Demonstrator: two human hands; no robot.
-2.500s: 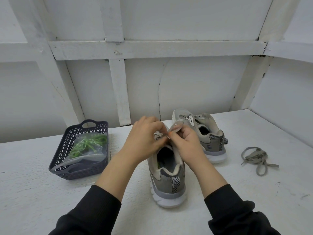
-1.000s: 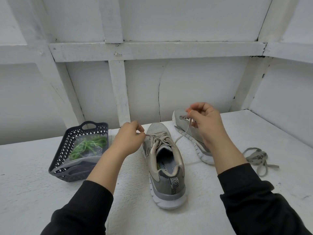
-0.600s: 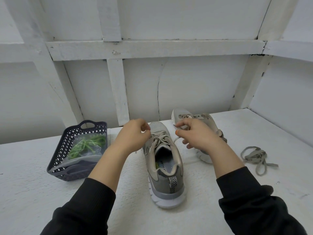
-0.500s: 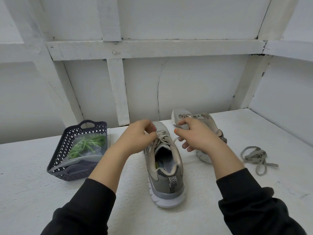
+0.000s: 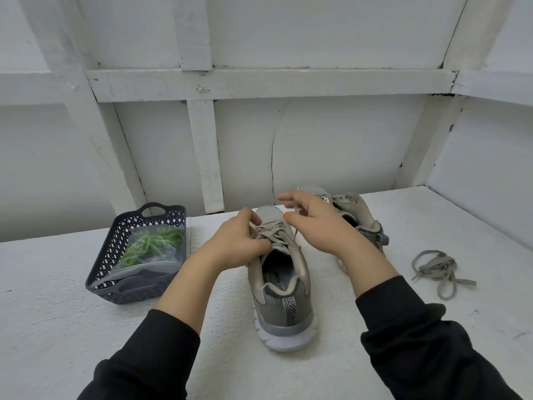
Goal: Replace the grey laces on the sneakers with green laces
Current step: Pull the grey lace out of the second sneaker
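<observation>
A grey sneaker (image 5: 282,308) stands in the middle of the white table, heel towards me, with a grey lace (image 5: 275,230) threaded through it. My left hand (image 5: 238,245) pinches the lace crossings at the top of the tongue. My right hand (image 5: 315,226) hovers just right of the toe; a strand of that lace runs up from the eyelets into its fingers. The second sneaker (image 5: 359,210) lies behind my right hand, partly hidden, with bare eyelets. Green laces (image 5: 154,243) sit in a clear bag inside the basket.
A dark blue lattice basket (image 5: 115,287) stands at the left on the white table (image 5: 72,327). A loose grey lace (image 5: 435,268) lies bundled at the right. White panelled walls close in behind and on the right.
My right hand had drawn a lace strand up and to the right, then came back down to the sneaker's toe. My left hand moved from the sneaker's left side onto the lace crossings.
</observation>
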